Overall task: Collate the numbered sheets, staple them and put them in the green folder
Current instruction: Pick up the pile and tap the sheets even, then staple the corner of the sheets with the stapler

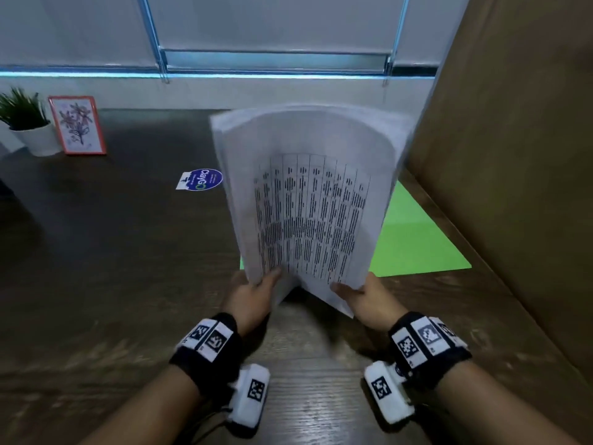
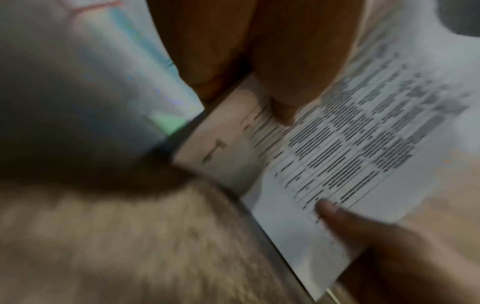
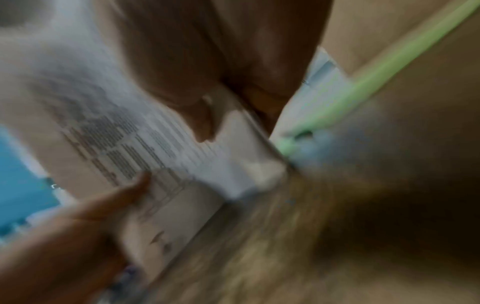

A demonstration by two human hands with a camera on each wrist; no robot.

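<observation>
A stack of white printed sheets [image 1: 308, 203] stands nearly upright, its lower edge just above the dark wooden table [image 1: 112, 252] and its top curling toward me. My left hand [image 1: 266, 279] pinches the lower left corner, thumb on the front page. My right hand [image 1: 345, 289] pinches the lower right corner the same way. Behind the sheets to the right, the green folder [image 1: 414, 239] lies flat, partly hidden by them. The left wrist view shows the sheets [image 2: 337, 154] with a "1" printed at the corner. In the blurred right wrist view, the sheets [image 3: 155, 148] and a strip of the folder [image 3: 376, 78] appear.
A potted plant [image 1: 29, 123] and a red-framed picture [image 1: 78, 125] stand at the far left. A blue round sticker [image 1: 200, 180] lies on the table left of the sheets. A tall brown panel [image 1: 513, 155] closes off the right side, right behind the folder.
</observation>
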